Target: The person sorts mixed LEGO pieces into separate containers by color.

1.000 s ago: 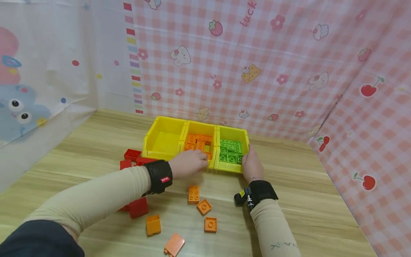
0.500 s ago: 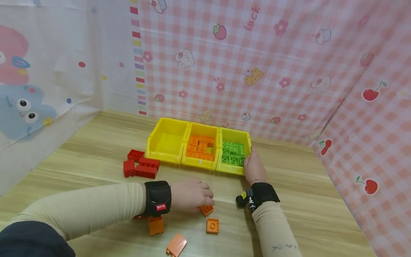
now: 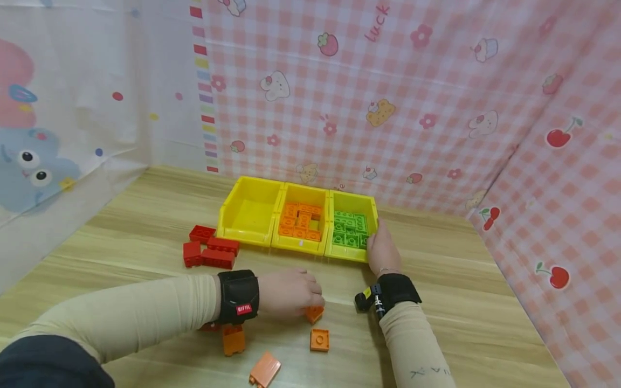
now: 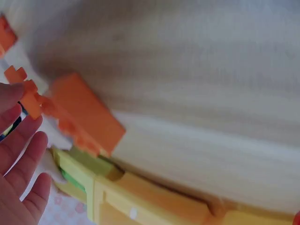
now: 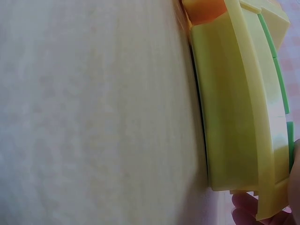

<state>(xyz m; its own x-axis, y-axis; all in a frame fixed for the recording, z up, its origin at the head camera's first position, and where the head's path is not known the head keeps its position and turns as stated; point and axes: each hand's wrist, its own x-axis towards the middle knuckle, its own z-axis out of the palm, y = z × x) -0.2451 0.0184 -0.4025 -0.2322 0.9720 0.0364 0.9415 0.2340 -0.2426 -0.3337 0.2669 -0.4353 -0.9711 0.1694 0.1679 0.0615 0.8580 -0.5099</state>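
My left hand (image 3: 290, 292) is low over the table, thumb and fingertips pinching a small square orange brick (image 3: 314, 314). In the left wrist view that small brick (image 4: 29, 97) sits between thumb and index finger, the other fingers spread. Just beyond it lies a longer orange brick (image 4: 89, 112), which the hand hides in the head view. My right hand (image 3: 384, 252) grips the right side wall of the yellow bin (image 3: 350, 253), which holds green bricks (image 3: 350, 229). Its fingertips (image 5: 244, 202) show against the outside of the bin.
Joined to that bin are a middle yellow bin with orange bricks (image 3: 299, 220) and a bare left bin (image 3: 249, 213). Several red bricks (image 3: 218, 257) lie at left. Nearer me are a square orange brick (image 3: 319, 340) and two others (image 3: 265, 369). Patterned cloth (image 3: 388, 108) backs the table.
My left hand has moved from the middle bin down toward me to the loose orange bricks, and the small square one has shifted slightly. The right hand keeps its hold on the bin.
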